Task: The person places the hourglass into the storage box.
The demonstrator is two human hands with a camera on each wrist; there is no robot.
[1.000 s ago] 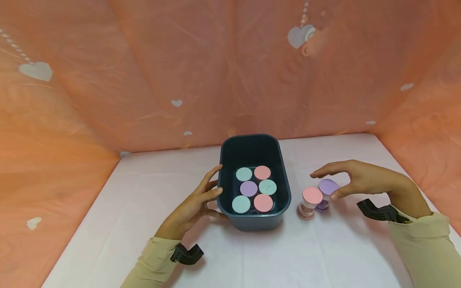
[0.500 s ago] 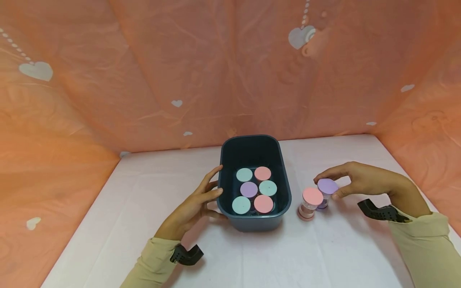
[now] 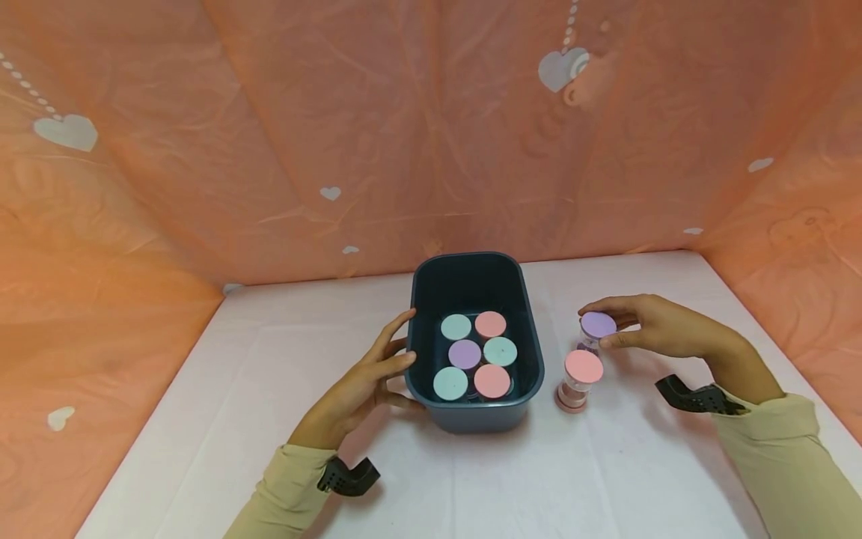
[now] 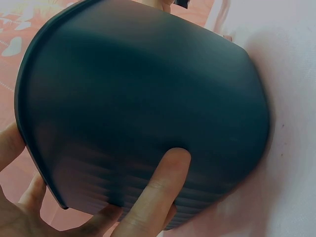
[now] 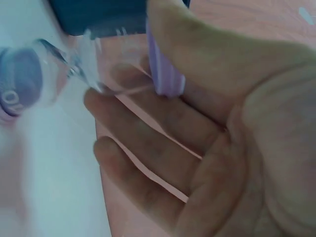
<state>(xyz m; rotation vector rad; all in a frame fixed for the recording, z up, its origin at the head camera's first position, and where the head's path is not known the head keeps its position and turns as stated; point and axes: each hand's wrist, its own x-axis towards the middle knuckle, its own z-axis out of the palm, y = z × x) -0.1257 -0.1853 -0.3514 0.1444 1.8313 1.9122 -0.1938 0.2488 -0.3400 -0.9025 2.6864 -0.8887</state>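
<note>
My right hand (image 3: 663, 326) pinches an hourglass sand timer (image 3: 598, 325) by its purple cap, between thumb and fingers. In the right wrist view its clear, narrow-waisted body (image 5: 74, 69) points left, with purple at the far end. Close in front stands an upright sand timer with a pink cap (image 3: 584, 366). My left hand (image 3: 364, 382) rests spread against the left side of a dark blue-grey bin (image 3: 481, 419). The left wrist view shows one straight finger (image 4: 168, 173) pressed on the bin's outer wall. Several round-capped timers stand inside, in mint (image 3: 450, 383), pink (image 3: 492, 381) and purple (image 3: 465, 354).
A white cloth (image 3: 303, 352) covers the table. Orange sheeting with pale hearts (image 3: 563, 69) hangs behind and at both sides. The far half of the bin's floor shows no timers. A black wrist strap (image 3: 349, 477) sits on each forearm.
My right hand has closed on the purple-capped timer and moved it up and left, behind the pink-capped one. My left hand and the bin stay in place.
</note>
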